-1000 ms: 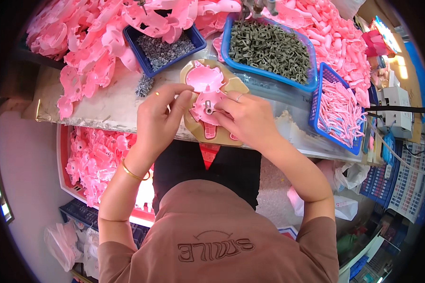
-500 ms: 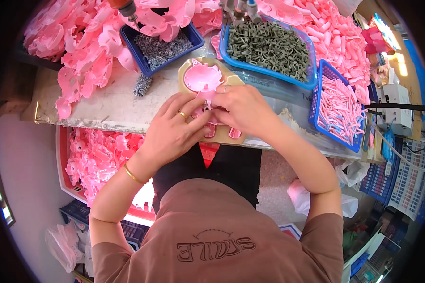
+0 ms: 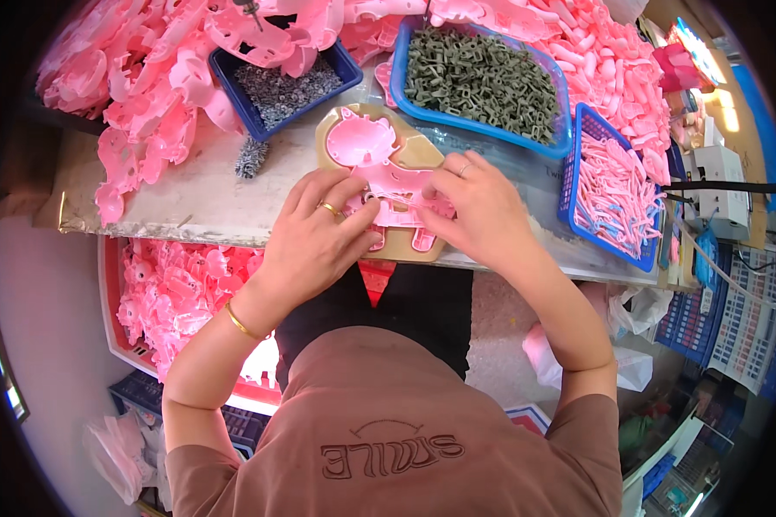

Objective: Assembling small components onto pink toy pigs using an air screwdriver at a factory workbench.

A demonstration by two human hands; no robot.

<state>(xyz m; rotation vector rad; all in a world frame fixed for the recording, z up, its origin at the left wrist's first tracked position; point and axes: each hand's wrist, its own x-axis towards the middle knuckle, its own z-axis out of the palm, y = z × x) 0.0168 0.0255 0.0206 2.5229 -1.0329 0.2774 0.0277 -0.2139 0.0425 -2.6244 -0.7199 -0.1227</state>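
A pink plastic animal-shaped toy shell point(image 3: 401, 178) lies hollow side up in a tan moulded holder point(image 3: 418, 250) at the table's front edge. My left hand point(image 3: 319, 220) rests over its lower left part, fingers bent and pressed on the shell near a small dark-and-white spot. Across from it, my right hand point(image 3: 478, 202) has its fingers pinched together at the shell's right end. A thin pink strip point(image 3: 395, 200) seems to run between the two hands; its ends are hidden by fingers.
Behind the holder stand a dark blue bin of screws point(image 3: 289, 99) and a blue tub of dark green clips point(image 3: 483, 82). A blue basket of thin pink pieces point(image 3: 616, 202) is at right. Pink shells point(image 3: 159, 95) pile up at left; a red crate point(image 3: 116, 302) holds more below.
My right hand has moved right, away from my left, uncovering the middle of the shell. My left hand stays nearly in place. A screwdriver tip above the screw bin shows less as the view shifts.
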